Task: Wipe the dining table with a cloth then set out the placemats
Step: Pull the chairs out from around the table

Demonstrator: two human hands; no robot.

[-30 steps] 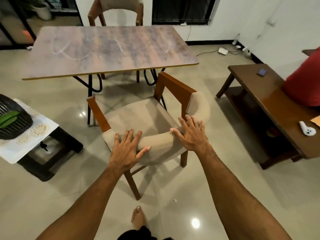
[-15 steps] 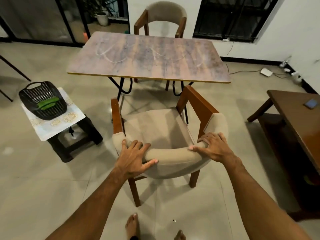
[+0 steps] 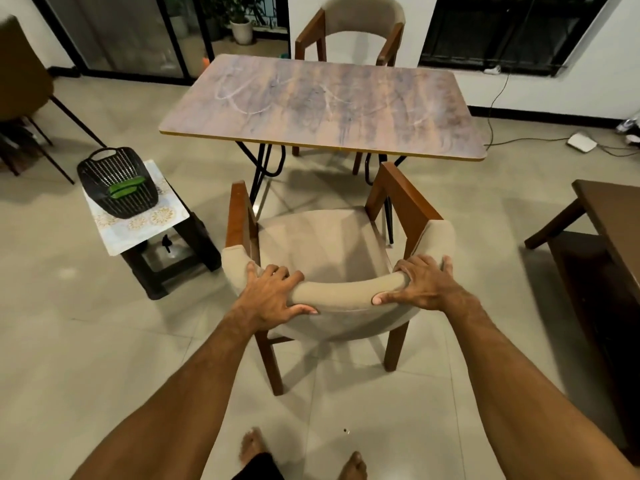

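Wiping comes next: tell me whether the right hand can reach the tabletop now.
Probably not: the right hand grips the chair by its backrest, and the chair stands between it and the table.

Arms outstretched, left hand and right hand grip the chair back, fingers curled.

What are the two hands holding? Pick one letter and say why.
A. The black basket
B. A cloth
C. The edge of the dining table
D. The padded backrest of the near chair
D: the left hand and the right hand both curl over the padded backrest of the near chair, while the dining table stands beyond, untouched.
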